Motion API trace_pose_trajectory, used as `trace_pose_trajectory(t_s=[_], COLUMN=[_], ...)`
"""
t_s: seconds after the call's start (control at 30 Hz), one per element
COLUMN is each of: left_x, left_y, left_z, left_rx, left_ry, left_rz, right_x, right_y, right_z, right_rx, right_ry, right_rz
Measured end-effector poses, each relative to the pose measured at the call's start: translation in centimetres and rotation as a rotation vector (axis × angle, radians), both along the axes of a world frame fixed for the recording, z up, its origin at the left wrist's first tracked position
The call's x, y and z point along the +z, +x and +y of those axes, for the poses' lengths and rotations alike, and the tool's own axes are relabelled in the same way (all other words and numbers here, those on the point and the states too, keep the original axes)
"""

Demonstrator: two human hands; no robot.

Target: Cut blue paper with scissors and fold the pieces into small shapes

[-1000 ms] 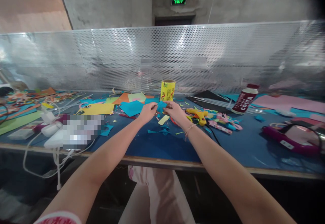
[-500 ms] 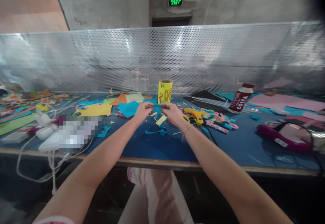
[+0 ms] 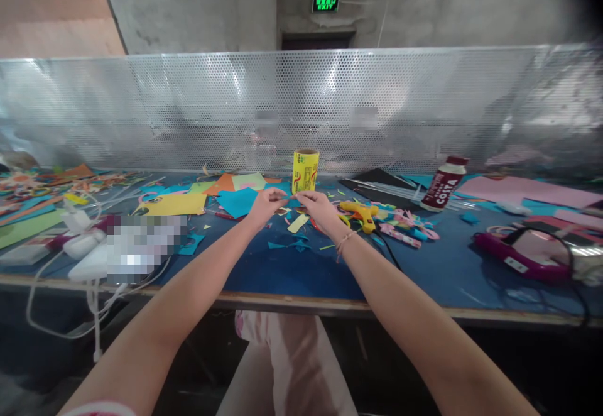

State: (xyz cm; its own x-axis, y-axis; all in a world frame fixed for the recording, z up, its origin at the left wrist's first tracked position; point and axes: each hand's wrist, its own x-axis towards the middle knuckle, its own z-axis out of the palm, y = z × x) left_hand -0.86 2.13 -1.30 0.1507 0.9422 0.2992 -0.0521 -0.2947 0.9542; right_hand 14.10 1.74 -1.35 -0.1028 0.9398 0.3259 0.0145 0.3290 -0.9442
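Note:
Between my hands is a small piece of blue paper (image 3: 291, 201), seen nearly edge-on. My left hand (image 3: 264, 207) pinches its left end, thumb and fingers bent together. On the other end my right hand (image 3: 321, 210) grips with thumb and forefinger. Just behind them stands an upright yellow cardboard tube (image 3: 304, 172) with printing on it. A yellow glue gun (image 3: 360, 213) lies right of my right hand. Below the hands, blue paper scraps (image 3: 298, 244) and a pale yellow strip (image 3: 298, 223) rest on the table. A blue sheet (image 3: 238, 202) lies beside my left hand.
At left are a yellow sheet (image 3: 176, 203) and a white device with cables (image 3: 88, 268). To the right stand a tilted dark-red bottle (image 3: 444, 183) and a purple object (image 3: 518, 259) with a black cord. A perforated metal screen (image 3: 211, 102) closes off the back.
The blue paper between my fingers has turned or folded, so less of its face shows. My hands stay in nearly the same place.

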Motion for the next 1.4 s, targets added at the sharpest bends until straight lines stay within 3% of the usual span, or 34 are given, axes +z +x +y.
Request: trace_pose_trajectory(t_s=[0.33, 0.57, 0.73, 0.9, 1.07, 1.4], left_x=[-0.2, 0.1, -0.4, -0.6, -0.4, 0.1], left_y=[0.0, -0.1, -0.3, -0.7, -0.7, 0.0], left_z=[0.1, 0.0, 0.7, 1.2, 0.9, -0.1], left_rx=[0.018, 0.064, 0.051, 0.051, 0.013, -0.055], left_ry=[0.045, 0.097, -0.038, -0.097, -0.086, -0.085], left_rz=[0.145, 0.260, 0.110, -0.059, -0.065, -0.050], right_x=[0.1, 0.4, 0.4, 0.4, 0.4, 0.4], right_y=[0.5, 0.6, 0.5, 0.6, 0.6, 0.5], right_z=[-0.3, -0.3, -0.2, -0.4, -0.6, -0.2], right_rx=[-0.133, -0.133, -0.078, -0.022, -0.083, -0.151], right_ry=[0.126, 0.100, 0.097, 0.263, 0.321, 0.270], right_rz=[-0.284, -0.296, -0.289, -0.366, -0.416, -0.422])
